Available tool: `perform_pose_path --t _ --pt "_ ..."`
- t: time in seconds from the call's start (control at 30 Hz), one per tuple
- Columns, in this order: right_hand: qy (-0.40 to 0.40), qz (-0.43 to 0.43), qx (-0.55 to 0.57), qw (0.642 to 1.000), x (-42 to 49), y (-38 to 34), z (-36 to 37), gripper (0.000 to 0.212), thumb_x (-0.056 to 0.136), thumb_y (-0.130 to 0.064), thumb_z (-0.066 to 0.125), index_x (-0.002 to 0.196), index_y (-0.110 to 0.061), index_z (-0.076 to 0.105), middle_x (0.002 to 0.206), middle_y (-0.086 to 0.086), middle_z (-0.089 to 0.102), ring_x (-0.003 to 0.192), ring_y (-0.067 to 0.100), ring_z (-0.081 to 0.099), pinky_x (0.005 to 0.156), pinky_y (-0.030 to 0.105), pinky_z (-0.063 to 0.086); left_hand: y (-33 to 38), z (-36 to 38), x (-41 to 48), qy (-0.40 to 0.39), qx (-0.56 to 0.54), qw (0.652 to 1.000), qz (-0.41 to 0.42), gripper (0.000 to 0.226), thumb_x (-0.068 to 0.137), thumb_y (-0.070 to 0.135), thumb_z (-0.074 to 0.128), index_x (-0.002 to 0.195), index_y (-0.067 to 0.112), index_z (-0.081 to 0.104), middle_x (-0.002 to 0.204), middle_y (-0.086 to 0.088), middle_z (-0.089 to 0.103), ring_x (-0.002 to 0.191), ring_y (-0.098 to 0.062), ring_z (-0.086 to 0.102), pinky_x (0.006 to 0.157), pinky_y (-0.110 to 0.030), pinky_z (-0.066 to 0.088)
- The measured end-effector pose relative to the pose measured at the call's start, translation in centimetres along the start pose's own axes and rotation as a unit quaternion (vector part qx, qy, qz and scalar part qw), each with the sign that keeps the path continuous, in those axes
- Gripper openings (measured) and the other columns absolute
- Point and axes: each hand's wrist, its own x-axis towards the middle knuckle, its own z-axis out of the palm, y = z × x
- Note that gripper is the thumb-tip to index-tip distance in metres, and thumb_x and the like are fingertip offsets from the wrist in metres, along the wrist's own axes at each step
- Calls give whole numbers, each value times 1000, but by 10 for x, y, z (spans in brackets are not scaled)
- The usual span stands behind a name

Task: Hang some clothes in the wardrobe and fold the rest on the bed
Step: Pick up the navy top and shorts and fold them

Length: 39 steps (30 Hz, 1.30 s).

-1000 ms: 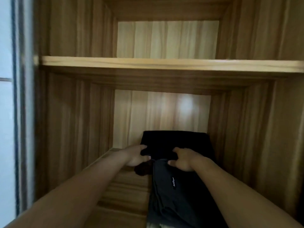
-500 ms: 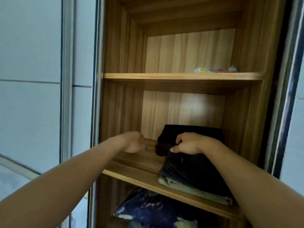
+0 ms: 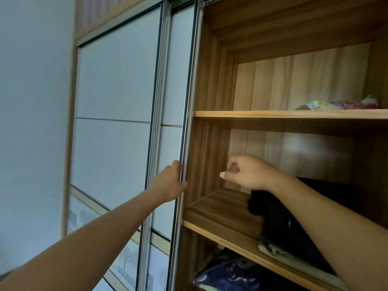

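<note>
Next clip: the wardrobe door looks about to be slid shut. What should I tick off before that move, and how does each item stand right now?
1. Left hand grips the edge of the sliding door: ok.
2. Right hand out of the door's path: not ok, it hovers inside the opening above the shelf.
3. Right hand holds nothing: ok.
4. Folded clothes stack lies on the shelf: ok.
5. Stack's bottom piece behind the shelf's front edge: cannot tell.
6. Blue patterned fabric in the compartment below clear of the door track: cannot tell.
</note>
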Motion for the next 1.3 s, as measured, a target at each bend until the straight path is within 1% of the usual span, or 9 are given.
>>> perform_pose_path --t 0.17,0.3,0.47,0.7,0.8,0.87,1.03,1.17,1.3 --pt "133 -77 -16 988 43 -56 -32 42 89 -64 60 117 -33 56 94 -12 61 86 10 60 75 37 55 -24 10 28 14 -63 998 -15 62 94 37 67 144 17 35 125 -7 60 90 -14 58 69 -23 43" --pt "192 -112 -41 974 78 -86 -50 43 93 -58 59 126 -30 54 94 -15 54 85 9 57 63 30 46 -32 17 52 45 -84 995 25 33 93 34 67 112 21 44 89 4 58 74 -8 57 58 -24 43" --pt "198 -88 -102 971 105 -102 -59 65 95 -59 53 150 -30 32 124 6 52 109 28 58 88 46 53 -36 20 64 51 -49 995 76 26 96 29 63 102 25 39 82 8 52 67 -6 52 51 -19 34" --pt "230 -30 -169 958 118 -99 -71 77 99 -62 43 160 -34 4 148 24 36 130 40 44 98 48 45 -13 29 58 10 -45 988 150 28 99 31 60 105 27 33 79 11 48 65 -7 51 55 -18 36" --pt "274 -18 -242 931 115 -86 -82 78 101 -62 38 161 -29 0 167 18 -8 154 39 -1 117 57 25 9 34 50 -30 -35 985 169 32 101 36 57 120 22 35 82 5 55 70 -13 58 65 -30 53" --pt "298 -26 -343 890 110 -71 -91 78 101 -62 30 162 -23 -1 166 14 -23 152 34 -21 123 60 7 25 35 43 -35 -2 982 185 37 101 41 55 123 21 33 83 4 55 73 -17 60 70 -37 56" --pt "265 9 -441 858 80 -32 -111 76 100 -60 11 159 -20 -16 163 11 -33 151 30 -27 120 63 -6 67 41 25 16 123 964 237 49 97 62 49 123 23 35 100 -1 62 85 -22 63 74 -40 58" --pt "253 35 -468 846 41 -9 -131 76 99 -60 8 159 -19 -16 164 12 -29 152 31 -24 120 64 -6 97 50 11 121 218 916 316 65 89 74 43 121 18 47 111 -7 56 98 -25 55 74 -36 46" --pt "226 69 -500 833 -1 11 -153 75 100 -61 8 159 -21 -15 164 12 -29 152 31 -24 119 65 -6 113 69 -1 203 199 861 422 76 73 78 63 122 20 61 141 -19 54 132 -38 51 98 -55 48"
